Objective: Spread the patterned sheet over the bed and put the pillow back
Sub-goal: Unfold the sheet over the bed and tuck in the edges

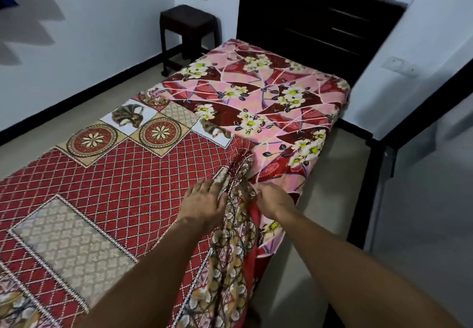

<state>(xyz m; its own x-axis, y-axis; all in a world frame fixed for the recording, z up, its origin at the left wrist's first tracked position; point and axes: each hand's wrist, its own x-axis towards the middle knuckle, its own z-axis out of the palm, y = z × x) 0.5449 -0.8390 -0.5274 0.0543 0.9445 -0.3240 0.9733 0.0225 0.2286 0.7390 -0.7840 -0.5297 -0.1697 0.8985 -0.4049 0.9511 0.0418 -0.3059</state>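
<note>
Red lattice-patterned fabric sheet spread over near half of dark-headboard bed; far half shows pink floral undersheet. Sheet bunched at bed's right edge. Left hand flat, fingers straight, pressing sheet beside bunch. Right hand curled, gripping bunched fold. Dark wooden stool by wall.

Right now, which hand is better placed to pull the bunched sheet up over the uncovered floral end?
Right, probably. The right hand pinches the bunched fold of the patterned sheet and sits nearer the floral cover. The left hand only lies flat beside the fold.
</note>
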